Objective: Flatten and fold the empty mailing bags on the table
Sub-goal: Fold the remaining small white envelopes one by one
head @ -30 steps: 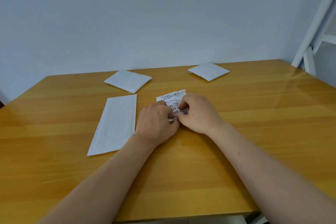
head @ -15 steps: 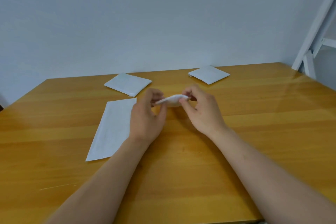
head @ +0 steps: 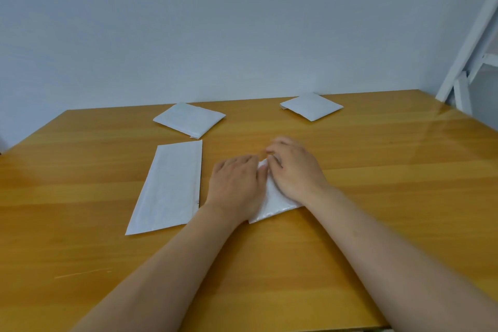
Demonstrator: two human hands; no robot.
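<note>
Head view: a folded mailing bag (head: 272, 203) is pressed flat on the worktop (head: 377, 170) by the left hand (head: 234, 186) and right hand (head: 293, 170), each grip released, fingers laid straight. Just left of it an unfolded bag (head: 168, 188) is seen; beyond it, two folded bags (head: 190, 118) (head: 311, 106).

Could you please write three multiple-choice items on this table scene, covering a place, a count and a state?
1. Where does the long flat white mailing bag lie?
A. beside the left hand
B. at the table's far right
C. under both hands

2. How many white mailing bags are on the wooden table?
A. two
B. four
C. six

3. The white padded bag under the hands is:
A. lifted
B. pressed on the table
C. untouched

Answers: 1 A, it lies just left of that hand. 2 B, two folded ones lie behind. 3 B, the left and right hand lie on it.
</note>
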